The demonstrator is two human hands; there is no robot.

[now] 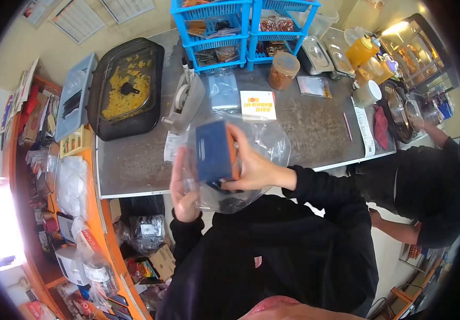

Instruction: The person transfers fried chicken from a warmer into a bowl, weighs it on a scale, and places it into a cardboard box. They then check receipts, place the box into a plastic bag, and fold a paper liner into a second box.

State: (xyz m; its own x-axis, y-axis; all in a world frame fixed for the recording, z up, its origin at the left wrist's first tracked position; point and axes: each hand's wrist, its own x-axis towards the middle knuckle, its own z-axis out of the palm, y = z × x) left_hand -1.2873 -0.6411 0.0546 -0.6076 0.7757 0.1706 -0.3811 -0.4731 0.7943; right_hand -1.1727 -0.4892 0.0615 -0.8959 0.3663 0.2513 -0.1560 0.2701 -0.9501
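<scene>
A dark blue box with orange sides is in front of me, over the table's near edge. My right hand grips it from the right, fingers along the orange side and thumb near its lower end. Around and behind the box spreads a clear plastic bag. My left hand holds the bag's left side, with fingers upright beside the box and thumb bent in against the plastic. Just beyond the bag lies a white printed card with yellow and red lettering.
A tape dispenser with pens stands left of the card, beside a black lidded tray of yellow food. Blue basket racks and a jar of brown powder are at the back. On the right, another person reaches toward pans.
</scene>
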